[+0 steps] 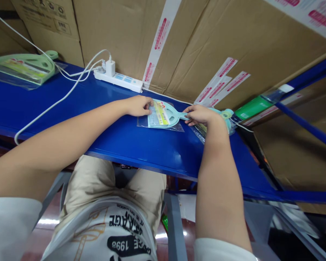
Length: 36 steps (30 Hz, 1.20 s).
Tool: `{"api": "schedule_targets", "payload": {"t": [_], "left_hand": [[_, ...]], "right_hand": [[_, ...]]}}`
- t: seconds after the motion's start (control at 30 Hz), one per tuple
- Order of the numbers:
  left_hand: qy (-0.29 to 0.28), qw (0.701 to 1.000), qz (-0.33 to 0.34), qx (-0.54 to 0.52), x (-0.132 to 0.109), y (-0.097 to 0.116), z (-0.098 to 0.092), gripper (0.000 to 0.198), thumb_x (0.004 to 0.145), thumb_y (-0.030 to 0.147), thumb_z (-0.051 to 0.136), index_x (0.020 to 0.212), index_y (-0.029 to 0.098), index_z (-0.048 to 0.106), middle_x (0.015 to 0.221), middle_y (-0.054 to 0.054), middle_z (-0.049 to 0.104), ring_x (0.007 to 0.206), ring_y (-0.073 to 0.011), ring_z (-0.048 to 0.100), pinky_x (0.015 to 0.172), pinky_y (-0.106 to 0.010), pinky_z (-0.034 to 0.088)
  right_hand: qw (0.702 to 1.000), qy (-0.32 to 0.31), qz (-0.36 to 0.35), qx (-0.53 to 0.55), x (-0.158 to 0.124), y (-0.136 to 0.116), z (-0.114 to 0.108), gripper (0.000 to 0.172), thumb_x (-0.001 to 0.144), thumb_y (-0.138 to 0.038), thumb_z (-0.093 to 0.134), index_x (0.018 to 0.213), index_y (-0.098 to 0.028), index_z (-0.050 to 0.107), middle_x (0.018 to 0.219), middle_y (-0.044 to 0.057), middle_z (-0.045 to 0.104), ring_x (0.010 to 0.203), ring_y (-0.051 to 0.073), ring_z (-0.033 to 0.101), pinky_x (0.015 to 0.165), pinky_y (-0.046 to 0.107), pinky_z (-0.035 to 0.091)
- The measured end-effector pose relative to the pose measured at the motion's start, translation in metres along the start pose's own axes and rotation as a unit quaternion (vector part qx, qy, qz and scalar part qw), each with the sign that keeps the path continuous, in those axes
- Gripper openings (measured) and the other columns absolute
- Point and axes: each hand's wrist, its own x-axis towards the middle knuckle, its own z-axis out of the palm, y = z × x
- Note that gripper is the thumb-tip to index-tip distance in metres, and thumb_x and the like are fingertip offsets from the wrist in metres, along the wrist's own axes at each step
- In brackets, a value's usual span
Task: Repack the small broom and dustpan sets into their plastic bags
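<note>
Below the left hand (pixel 138 106), the T-shirt (pixel 103 232) shows 1998 upside down; red print on the carton tape (pixel 159 40) is unreadable.

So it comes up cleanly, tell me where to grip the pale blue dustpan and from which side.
Take the pale blue dustpan by its narrow handle from the right, where the right hand already holds it. The handle is its slimmest part and points that way; the wide head lies flat on the blue shelf, offering little edge to get under.
</note>
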Motion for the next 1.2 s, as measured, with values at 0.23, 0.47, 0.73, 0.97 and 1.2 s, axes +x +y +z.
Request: {"api": "schedule_targets", "payload": {"t": [0.23, 0.47, 0.73, 0.97, 1.2], "left_hand": [[-0.022, 0.999, -0.027, 0.035, -0.001, 0.01, -0.002, 0.058, 0.1, 0.033, 0.053, 0.156, 0.02, 0.056, 0.131, -0.01, 0.078, 0.12, -0.0267, 0.072, 0.104, -0.031, 0.051], [-0.017, 0.998, -0.04, 0.045, 0.0, 0.016, -0.001, 0.058, 0.101, 0.03, 0.047, 0.158, 0.02, 0.054, 0.128, -0.011, 0.078, 0.126, -0.0272, 0.07, 0.108, -0.032, 0.05], [0.007, 0.998, -0.065, -0.016, -0.002, 0.003, -0.006, 0.045, 0.094, 0.028, 0.057, 0.135, 0.018, 0.071, 0.129, -0.009, 0.079, 0.119, -0.0244, 0.073, 0.103, -0.029, 0.052], [0.039, 0.995, -0.09, -0.031, -0.002, 0.003, -0.009, 0.04, 0.087, 0.023, 0.064, 0.125, 0.016, 0.074, 0.112, -0.01, 0.08, 0.106, -0.0247, 0.075, 0.094, -0.029, 0.055], [0.067, 0.992, -0.089, -0.05, 0.0, -0.003, -0.005, 0.032, 0.086, 0.02, 0.065, 0.115, 0.014, 0.076, 0.104, -0.009, 0.078, 0.105, -0.0249, 0.074, 0.094, -0.031, 0.055]], "right_hand": [[1.0, 0.002, -0.002, -0.007, 0.003, 0.003, 0.0, 0.026, 0.091, 0.006, 0.061, 0.086, -0.019, 0.065, 0.06, -0.002, 0.062, 0.061, 0.013, 0.068, 0.07, 0.024, 0.063], [1.0, -0.01, -0.013, -0.012, 0.007, 0.006, -0.001, 0.019, 0.093, -0.001, 0.066, 0.095, -0.019, 0.07, 0.061, -0.001, 0.064, 0.063, 0.014, 0.069, 0.066, 0.022, 0.062], [1.0, 0.005, 0.0, -0.004, 0.0, 0.0, 0.0, 0.026, 0.094, 0.005, 0.058, 0.087, -0.019, 0.065, 0.061, -0.001, 0.062, 0.063, 0.012, 0.067, 0.065, 0.019, 0.06], [0.999, 0.049, -0.004, -0.005, 0.005, 0.002, -0.001, 0.024, 0.088, 0.005, 0.064, 0.09, -0.019, 0.07, 0.063, -0.001, 0.065, 0.062, 0.013, 0.067, 0.069, 0.023, 0.061], [0.999, 0.05, 0.006, -0.006, -0.001, -0.002, 0.003, 0.033, 0.093, 0.008, 0.054, 0.078, -0.021, 0.059, 0.06, -0.001, 0.063, 0.063, 0.013, 0.067, 0.068, 0.022, 0.06]]}}
